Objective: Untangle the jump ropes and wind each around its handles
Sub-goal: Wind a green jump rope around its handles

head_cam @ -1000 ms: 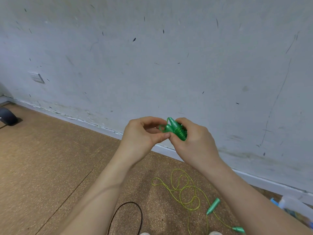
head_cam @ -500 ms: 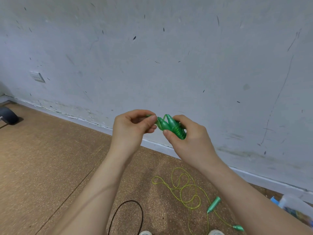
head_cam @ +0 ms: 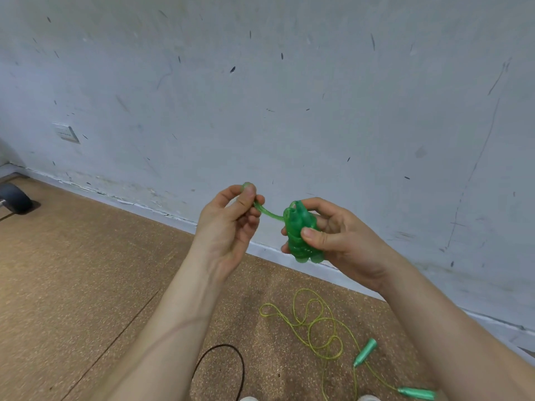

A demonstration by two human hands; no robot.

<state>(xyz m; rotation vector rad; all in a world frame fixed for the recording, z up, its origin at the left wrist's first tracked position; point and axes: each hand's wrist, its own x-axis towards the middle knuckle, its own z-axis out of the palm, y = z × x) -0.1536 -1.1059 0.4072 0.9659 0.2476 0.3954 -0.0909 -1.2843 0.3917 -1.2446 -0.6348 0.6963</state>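
Floor (head_cam: 86, 270) of speckled brown spreads wide on your left, edged by the white skirting (head_cam: 144, 198) under a scuffed wall (head_cam: 289, 111). A dark wheel (head_cam: 16, 198) sits at the far left edge, with a wall socket (head_cam: 66, 133) above it. A black cable (head_cam: 231, 354) loops low between your forearms.

Your left hand (head_cam: 228, 227) pinches the loose rope end (head_cam: 267, 212) between thumb and fingertips. That end runs right to the wound green jump rope (head_cam: 301, 235), translucent coils around two upright handles, which your right hand (head_cam: 344, 241) grips at chest height before the wall. Below, a thin yellow-green rope (head_cam: 315, 328) lies in loose loops on the floor, its mint handles (head_cam: 365, 353) at lower right.
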